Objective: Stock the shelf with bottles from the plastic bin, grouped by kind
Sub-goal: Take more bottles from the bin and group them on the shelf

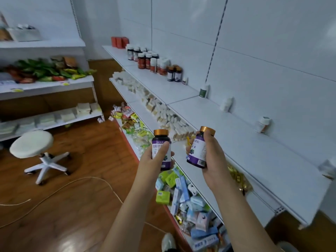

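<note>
I see 2 bottles, 1 in each hand, both held up in front of the white shelf [241,142]. My left hand [154,160] grasps the left bottle [161,148] from below and behind, with the thumb laid across its white label and the other fingers curled around the far side. This bottle stands upright; it has a dark purple body and a gold cap. My right hand [211,157] grasps the right bottle [199,148], fingers wrapped over its side and reaching up near the gold cap. This one is tilted, the cap leaning toward the shelf, and it looks like the same kind as the other. Both bottles are in the air, above the lower shelves and just beside the front edge of the top board, touching nothing but the hands.

Farther along the same board there is a group of bottles [149,60] standing close together, dark ones and red ones with white caps, and behind them 3 orange boxes [120,41]. Some single small bottles stand apart along the back wall. Below, the lower shelves hold pale packets and mixed colourful boxes [183,195]. On the wooden floor at the left stands a white stool [31,143].
</note>
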